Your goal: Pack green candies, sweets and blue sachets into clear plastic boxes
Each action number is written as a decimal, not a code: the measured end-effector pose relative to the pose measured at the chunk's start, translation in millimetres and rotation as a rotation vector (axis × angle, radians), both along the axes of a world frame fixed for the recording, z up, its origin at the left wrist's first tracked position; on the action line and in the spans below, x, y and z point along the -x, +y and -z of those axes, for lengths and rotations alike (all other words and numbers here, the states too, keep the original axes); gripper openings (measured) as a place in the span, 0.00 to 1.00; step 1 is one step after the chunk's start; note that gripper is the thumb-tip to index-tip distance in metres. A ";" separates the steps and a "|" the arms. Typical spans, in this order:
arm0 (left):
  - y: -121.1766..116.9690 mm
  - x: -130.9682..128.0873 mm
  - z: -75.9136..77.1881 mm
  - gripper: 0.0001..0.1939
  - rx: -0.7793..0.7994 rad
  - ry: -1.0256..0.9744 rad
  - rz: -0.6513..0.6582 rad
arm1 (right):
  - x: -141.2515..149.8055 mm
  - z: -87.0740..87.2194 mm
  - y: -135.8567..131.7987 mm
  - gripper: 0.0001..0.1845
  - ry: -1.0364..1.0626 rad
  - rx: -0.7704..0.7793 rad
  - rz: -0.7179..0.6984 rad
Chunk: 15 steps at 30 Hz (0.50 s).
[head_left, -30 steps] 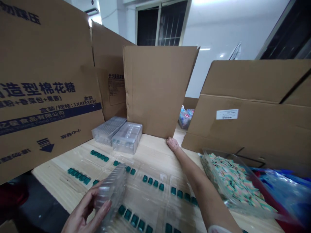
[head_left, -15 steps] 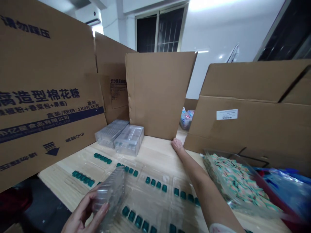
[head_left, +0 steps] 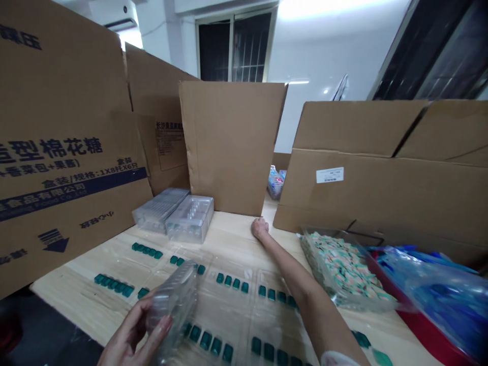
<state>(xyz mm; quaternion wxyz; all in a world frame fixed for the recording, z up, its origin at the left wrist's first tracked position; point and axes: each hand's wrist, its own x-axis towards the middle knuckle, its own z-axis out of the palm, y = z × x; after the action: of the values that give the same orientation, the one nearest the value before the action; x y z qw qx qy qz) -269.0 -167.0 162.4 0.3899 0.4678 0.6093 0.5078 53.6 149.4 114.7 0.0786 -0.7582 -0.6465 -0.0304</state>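
My left hand (head_left: 133, 330) grips a thin stack of clear plastic trays (head_left: 177, 300), tilted up at the near side of the table. My right hand (head_left: 260, 228) is stretched far across the table, curled like a fist just in front of the lower corner of an upright cardboard panel (head_left: 229, 147); its fingertips are hidden. Between my arms lie clear trays (head_left: 224, 315) with rows of dark green pieces (head_left: 232, 282) in their compartments. More green pieces (head_left: 114, 284) sit in rows to the left.
Stacked clear trays (head_left: 190, 218) stand at the back left. Large cardboard boxes (head_left: 68, 152) wall the left, and another carton (head_left: 381, 178) the right. A clear bin of pastel pieces (head_left: 343, 264) and a red tub (head_left: 423, 330) with blue plastic bags (head_left: 438, 284) are at right.
The view has turned right, so the scene sits further left. My right hand has drawn slightly back from the cardboard panel's corner. My left hand still holds the tilted trays.
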 end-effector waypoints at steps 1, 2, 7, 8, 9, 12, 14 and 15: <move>0.1 -3.3 -3.6 0.23 -0.002 0.021 0.014 | -0.3 -5.6 -5.0 0.13 0.024 -0.009 0.001; 0.6 -7.9 -8.1 0.23 -0.014 0.046 0.026 | 0.1 -12.1 -11.0 0.12 0.048 -0.017 -0.011; 15.5 -47.2 -33.2 0.22 -0.218 0.190 0.008 | 12.9 -51.0 -58.7 0.16 0.153 -0.086 -0.232; 21.2 -55.6 -36.6 0.21 -0.257 0.221 0.007 | 15.1 -58.5 -71.2 0.16 0.190 -0.118 -0.305; 27.0 -63.1 -38.9 0.19 -0.282 0.250 0.003 | 16.3 -65.7 -84.3 0.16 0.252 -0.162 -0.390; 39.6 -80.9 -39.7 0.15 -0.328 0.303 -0.002 | 16.5 -85.3 -128.7 0.14 0.516 -0.297 -0.651; 42.1 -89.9 -36.4 0.13 -0.361 0.323 0.013 | 18.0 -97.0 -162.6 0.12 0.683 -0.300 -0.745; 41.7 -94.0 -34.2 0.13 -0.380 0.333 0.031 | 20.1 -102.1 -180.2 0.13 0.766 -0.261 -0.760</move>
<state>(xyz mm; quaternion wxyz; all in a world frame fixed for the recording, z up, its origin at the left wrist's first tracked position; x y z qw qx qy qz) -174.9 -125.3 196.6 0.1968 0.6193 0.5515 0.5230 33.5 -30.8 216.8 0.4066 -0.4123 -0.7908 0.1983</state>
